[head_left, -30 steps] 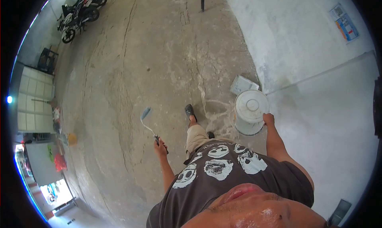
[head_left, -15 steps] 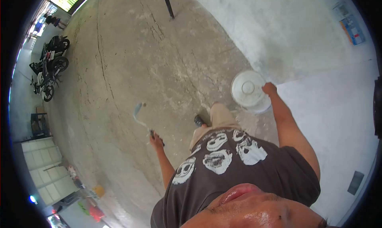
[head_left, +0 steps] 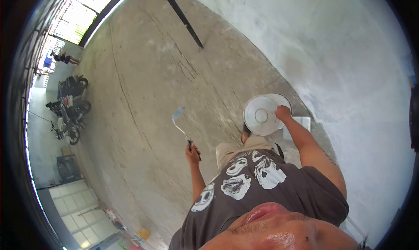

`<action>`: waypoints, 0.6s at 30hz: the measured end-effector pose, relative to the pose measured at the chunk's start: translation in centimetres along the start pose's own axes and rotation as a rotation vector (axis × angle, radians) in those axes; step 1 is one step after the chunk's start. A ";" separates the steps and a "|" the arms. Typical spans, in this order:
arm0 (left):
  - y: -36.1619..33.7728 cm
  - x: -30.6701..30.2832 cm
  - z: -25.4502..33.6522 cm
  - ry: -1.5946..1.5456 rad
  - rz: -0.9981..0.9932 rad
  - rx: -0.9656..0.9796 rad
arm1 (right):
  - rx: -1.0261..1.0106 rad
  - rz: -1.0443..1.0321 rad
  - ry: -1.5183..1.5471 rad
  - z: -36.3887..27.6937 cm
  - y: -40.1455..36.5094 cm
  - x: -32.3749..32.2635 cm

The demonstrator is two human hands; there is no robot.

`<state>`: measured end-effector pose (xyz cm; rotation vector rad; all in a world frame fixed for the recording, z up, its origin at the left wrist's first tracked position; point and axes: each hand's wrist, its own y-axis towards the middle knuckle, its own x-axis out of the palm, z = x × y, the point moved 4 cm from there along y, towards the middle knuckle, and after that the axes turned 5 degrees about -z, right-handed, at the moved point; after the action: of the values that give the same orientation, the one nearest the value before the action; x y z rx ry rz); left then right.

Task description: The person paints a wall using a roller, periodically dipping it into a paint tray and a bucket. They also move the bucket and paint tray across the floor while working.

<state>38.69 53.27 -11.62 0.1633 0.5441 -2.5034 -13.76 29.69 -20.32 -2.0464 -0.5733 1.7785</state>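
Note:
My left hand (head_left: 193,154) is closed around the dark handle of a paint roller (head_left: 178,113), whose bent wire frame and pale bluish head point away from me over the floor. On the right, my right hand (head_left: 283,113) grips the rim or handle of a white round bucket (head_left: 257,114); its exact grip is hidden. The bucket hangs beside my legs, with a ringed circular face toward the camera.
Cracked concrete floor (head_left: 131,75) runs along a whitish wall (head_left: 340,66). A white rectangular object (head_left: 302,127) lies behind the bucket. A black post (head_left: 185,23) stands ahead. Motorcycles (head_left: 70,106), a distant person (head_left: 65,58) and a pale panelled unit (head_left: 83,210) are at left.
The view has turned and shifted. In the image, the roller and my left hand are farther right, the bucket is slightly left and lower, and the white rectangular object now shows. My legs have changed position.

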 end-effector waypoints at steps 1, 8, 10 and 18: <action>-0.2 -0.3 1.2 -0.003 -0.032 0.000 | -0.001 0.019 0.035 -1.3 -0.1 0.6; 12.6 1.3 7.4 0.138 -0.251 -0.044 | 0.126 0.095 0.288 -11.8 8.6 2.3; 19.0 2.3 8.7 0.131 -0.323 -0.078 | 0.140 0.115 0.326 -14.6 11.7 3.7; 46.5 9.7 11.9 0.453 -0.677 -0.128 | 0.358 0.111 0.459 -24.3 25.1 11.9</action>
<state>56.47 8.24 -19.12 0.5914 1.0889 -3.0801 13.32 14.43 -40.19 -2.1480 -0.0051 1.2773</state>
